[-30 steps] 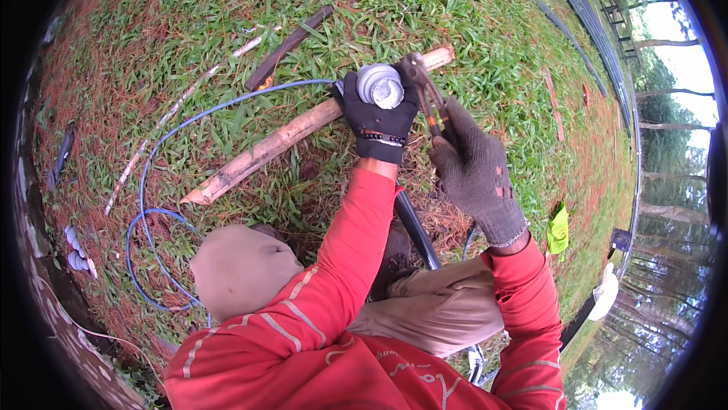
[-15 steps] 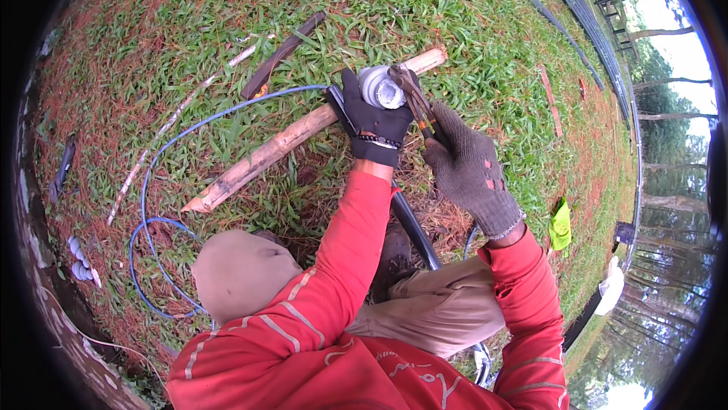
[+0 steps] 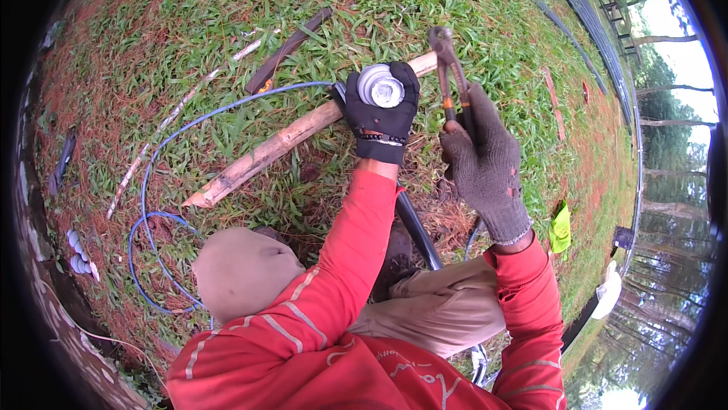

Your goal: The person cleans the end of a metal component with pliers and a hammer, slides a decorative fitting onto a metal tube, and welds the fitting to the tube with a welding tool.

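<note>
The left hand [image 3: 379, 118] (black glove) clasps a silvery wire spool [image 3: 381, 87] over the wooden pole [image 3: 265, 154]; the right hand [image 3: 485, 164] grips pincers [image 3: 449, 69], fingers pressed around the handles.

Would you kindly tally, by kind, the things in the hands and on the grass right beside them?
Pliers, in the right hand: 1
Silver round fitting, in the left hand: 1
Wooden stake: 1
Blue hose: 1
Total: 4

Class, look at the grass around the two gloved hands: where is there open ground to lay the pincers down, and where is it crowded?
Open grass lies above the wooden stake, beyond the dark flat bar, and right of the right hand holding the pincers. Crowded: left of the left hand, where the blue cable loops beside the stake.
</note>
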A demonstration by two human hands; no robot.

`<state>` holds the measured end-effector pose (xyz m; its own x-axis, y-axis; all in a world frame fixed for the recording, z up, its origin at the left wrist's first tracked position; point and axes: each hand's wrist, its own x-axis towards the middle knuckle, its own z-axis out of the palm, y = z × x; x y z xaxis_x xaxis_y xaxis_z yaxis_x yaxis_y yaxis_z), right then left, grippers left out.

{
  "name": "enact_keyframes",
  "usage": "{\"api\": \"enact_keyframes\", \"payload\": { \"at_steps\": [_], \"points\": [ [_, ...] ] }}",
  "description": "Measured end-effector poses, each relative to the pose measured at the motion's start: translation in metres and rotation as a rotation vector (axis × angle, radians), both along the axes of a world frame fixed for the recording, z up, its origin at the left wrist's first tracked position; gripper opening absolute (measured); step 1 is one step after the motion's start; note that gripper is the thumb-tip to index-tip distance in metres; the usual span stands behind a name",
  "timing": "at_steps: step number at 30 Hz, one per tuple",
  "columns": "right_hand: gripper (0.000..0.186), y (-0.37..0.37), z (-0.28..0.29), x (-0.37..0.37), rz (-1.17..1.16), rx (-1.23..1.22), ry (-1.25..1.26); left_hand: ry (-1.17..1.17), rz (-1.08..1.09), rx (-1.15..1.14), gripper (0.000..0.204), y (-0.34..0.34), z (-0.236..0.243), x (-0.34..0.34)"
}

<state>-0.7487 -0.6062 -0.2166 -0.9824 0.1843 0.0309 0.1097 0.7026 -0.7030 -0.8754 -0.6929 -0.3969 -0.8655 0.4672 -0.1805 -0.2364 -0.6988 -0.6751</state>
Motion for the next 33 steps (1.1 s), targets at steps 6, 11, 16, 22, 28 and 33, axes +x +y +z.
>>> {"api": "enact_keyframes", "payload": {
  "at_steps": [6, 11, 16, 22, 28, 33],
  "points": [
    [0.055, 0.000, -0.008, 0.000, 0.215, 0.115, 0.003, 0.166, 0.215, -0.729, 0.046, 0.010, -0.001, -0.001],
    [0.052, 0.000, -0.007, 0.002, -0.051, -0.053, 0.041, -0.049, 0.040, -0.070, 0.044, 0.009, 0.003, -0.003],
    [0.057, 0.003, -0.003, -0.002, 0.179, 0.165, 0.017, 0.135, 0.141, -0.183, 0.050, 0.005, -0.005, 0.005],
    [0.050, 0.009, 0.010, -0.004, -0.039, 0.049, -0.118, 0.109, -0.003, -0.025, 0.056, 0.010, 0.004, 0.011],
    [0.050, 0.018, -0.013, 0.003, 0.121, 0.161, -0.059, 0.046, -0.039, -0.255, 0.064, 0.009, -0.006, 0.008],
    [0.054, 0.001, 0.007, -0.001, -0.005, 0.019, -0.040, 0.042, 0.028, -0.137, 0.058, 0.001, -0.015, 0.002]
  ]
}}
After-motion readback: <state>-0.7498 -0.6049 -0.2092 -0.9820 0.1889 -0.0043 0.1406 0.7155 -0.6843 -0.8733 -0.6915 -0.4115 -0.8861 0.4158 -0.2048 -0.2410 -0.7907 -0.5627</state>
